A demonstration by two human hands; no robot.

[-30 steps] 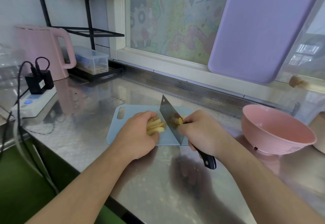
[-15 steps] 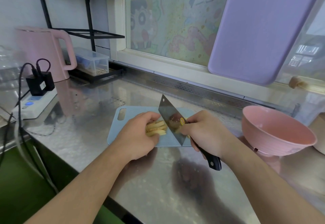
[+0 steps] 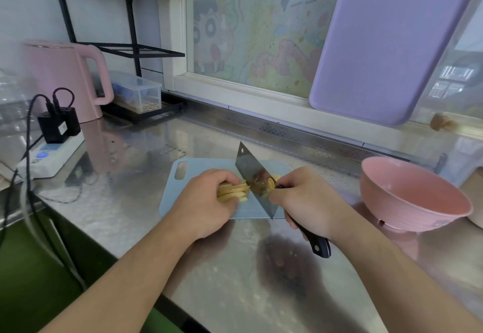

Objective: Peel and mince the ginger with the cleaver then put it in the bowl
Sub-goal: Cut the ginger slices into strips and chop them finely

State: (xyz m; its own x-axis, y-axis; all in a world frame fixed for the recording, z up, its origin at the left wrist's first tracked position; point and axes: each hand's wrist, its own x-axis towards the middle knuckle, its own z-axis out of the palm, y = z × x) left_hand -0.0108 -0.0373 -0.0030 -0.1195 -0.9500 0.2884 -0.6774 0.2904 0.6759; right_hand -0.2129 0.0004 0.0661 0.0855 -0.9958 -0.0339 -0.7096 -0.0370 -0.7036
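A stack of pale yellow ginger slices [image 3: 233,192] lies on the small light-blue cutting board [image 3: 206,165]. My left hand [image 3: 206,202] presses down on the slices from the left, fingers curled over them. My right hand [image 3: 305,202] grips the cleaver [image 3: 254,178] by its black handle, blade edge down on the board right against the slices' cut end. A few cut bits of ginger [image 3: 276,177] lie behind the blade on the right. The empty pink bowl [image 3: 413,196] stands to the right of the board.
A pink kettle [image 3: 65,79], a white power strip [image 3: 49,157] with black chargers and cables, and a clear plastic box [image 3: 136,92] under a black rack stand at the left. A purple board [image 3: 386,39] leans on the window. The steel counter's front edge runs diagonally at lower left.
The cleaver has shifted slightly left along the ginger stack between chops, and my left hand has drawn back a little over the slices.
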